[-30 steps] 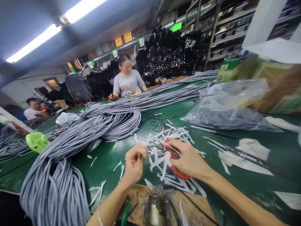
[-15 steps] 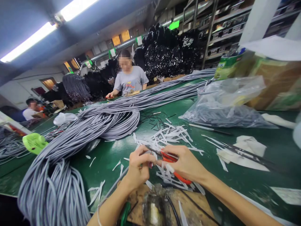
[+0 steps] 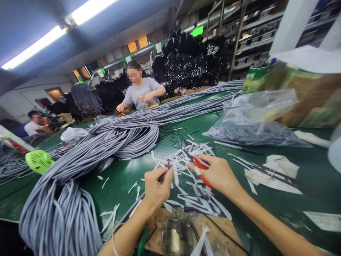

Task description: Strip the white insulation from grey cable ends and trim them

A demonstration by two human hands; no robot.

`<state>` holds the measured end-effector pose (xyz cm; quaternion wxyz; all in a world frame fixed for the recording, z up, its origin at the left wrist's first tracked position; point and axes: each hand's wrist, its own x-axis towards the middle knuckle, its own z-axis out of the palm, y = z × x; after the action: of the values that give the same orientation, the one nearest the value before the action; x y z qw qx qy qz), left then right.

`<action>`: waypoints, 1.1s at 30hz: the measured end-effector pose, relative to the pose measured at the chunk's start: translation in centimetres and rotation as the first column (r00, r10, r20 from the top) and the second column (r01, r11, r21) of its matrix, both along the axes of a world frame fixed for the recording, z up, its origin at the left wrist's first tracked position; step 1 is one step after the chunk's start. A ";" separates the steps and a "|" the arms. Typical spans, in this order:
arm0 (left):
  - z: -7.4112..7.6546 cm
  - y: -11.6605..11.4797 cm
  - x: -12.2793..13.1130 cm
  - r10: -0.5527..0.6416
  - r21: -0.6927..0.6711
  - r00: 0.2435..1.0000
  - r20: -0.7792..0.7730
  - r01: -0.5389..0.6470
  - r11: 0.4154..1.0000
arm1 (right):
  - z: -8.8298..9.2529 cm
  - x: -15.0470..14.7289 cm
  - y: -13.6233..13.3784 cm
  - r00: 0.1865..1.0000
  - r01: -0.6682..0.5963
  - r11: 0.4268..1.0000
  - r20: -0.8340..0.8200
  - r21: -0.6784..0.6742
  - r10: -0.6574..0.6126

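Note:
My left hand [image 3: 158, 185] is closed in a pinch on the end of a grey cable [image 3: 128, 215], which runs back beneath the wrist. Thin coloured wires [image 3: 168, 164], red and blue among them, poke up past the fingertips. My right hand [image 3: 217, 174] is wrapped round a pair of red-handled cutters [image 3: 204, 174]. Their dark jaws point up and left over the strips, apart from the wires. White strips [image 3: 197, 199] lie scattered beneath and between both hands.
A big bundle of grey cables [image 3: 80, 160] covers the left side. To the right are a plastic bag of grey pieces [image 3: 250, 129] and scissors [image 3: 279, 174] on white cloth. A metal device on a wooden board [image 3: 221, 227] stands in front. A co-worker [image 3: 144, 90] sits across the table.
My right hand has drawn the cutters away from my left hand, to the right. My left hand has turned, and the wires now point upward. The co-worker's hands have shifted.

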<state>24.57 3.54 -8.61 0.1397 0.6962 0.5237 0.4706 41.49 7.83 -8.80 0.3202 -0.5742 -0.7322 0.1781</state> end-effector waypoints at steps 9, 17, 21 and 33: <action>-1.2 -0.3 1.0 -0.151 -0.053 0.970 -0.189 0.144 0.988 | -0.5 -2.4 -1.9 0.765 -0.194 0.981 -0.625 0.006 0.155; -0.9 0.1 1.2 -0.004 -0.191 0.984 0.179 0.039 0.981 | -0.3 -2.3 -1.8 0.707 -0.197 0.980 -0.695 -0.018 0.129; -0.9 0.1 1.2 -0.032 -0.181 0.903 0.428 0.121 0.976 | -0.1 -2.7 -1.6 0.617 -0.235 0.969 -0.782 -0.079 0.086; -0.3 0.2 0.3 -0.280 -0.306 0.757 0.590 0.531 0.790 | 0.9 -2.0 -1.7 0.550 -0.240 0.971 -0.826 -0.013 0.125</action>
<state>24.84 3.77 -8.95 0.5354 0.5903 0.3926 0.4591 39.47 6.11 -7.85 0.5659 -0.3657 -0.5432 0.5010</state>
